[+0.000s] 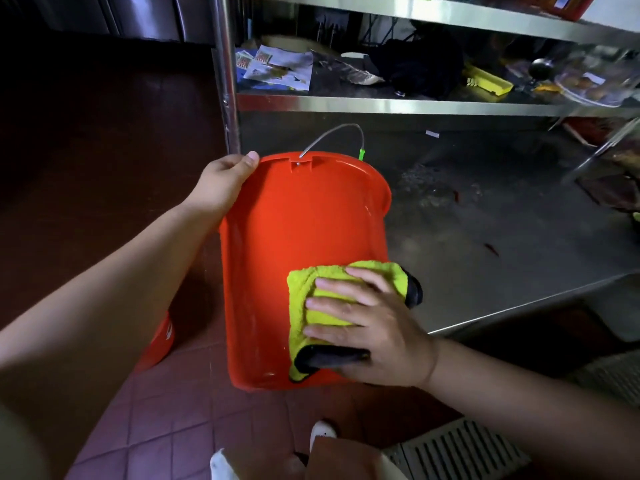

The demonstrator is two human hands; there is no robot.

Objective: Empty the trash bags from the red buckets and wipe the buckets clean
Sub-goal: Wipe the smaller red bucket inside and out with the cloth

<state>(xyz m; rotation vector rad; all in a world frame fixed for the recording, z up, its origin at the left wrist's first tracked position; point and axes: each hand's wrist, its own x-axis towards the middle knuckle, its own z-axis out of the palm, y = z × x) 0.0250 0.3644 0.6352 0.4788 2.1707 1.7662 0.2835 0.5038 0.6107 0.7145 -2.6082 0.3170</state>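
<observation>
A red bucket (298,258) is held clear of the floor between the two hands, tipped on its side so that its outer wall faces up toward the camera and its rim points away from the person. The left hand (221,181) closes around the far rim, thumb on top beside the handle lug, and serves as the anchor: gripping the stiff rim keeps the bucket from turning under pressure. The right hand (367,327) lies flat, fingers spread, pressing a folded yellow cloth (329,299) with dark edging against the wall near the base, the end nearest the person; the open palm spreads force over the cloth rather than pinching it. The wire handle (332,135) with its green grip arches loosely beyond the left hand, out of the way of the wiping path. No trash bag is visible on this bucket, which suggests that emptying is done here and the outside is now being wiped; whether the inside is clean cannot be told. Under the left forearm a second red bucket (161,344) shows partly on the tiled floor (166,427). Beyond the right hand stands a steel worktop (502,237), soiled in places, with cluttered shelves (415,105) above it.
</observation>
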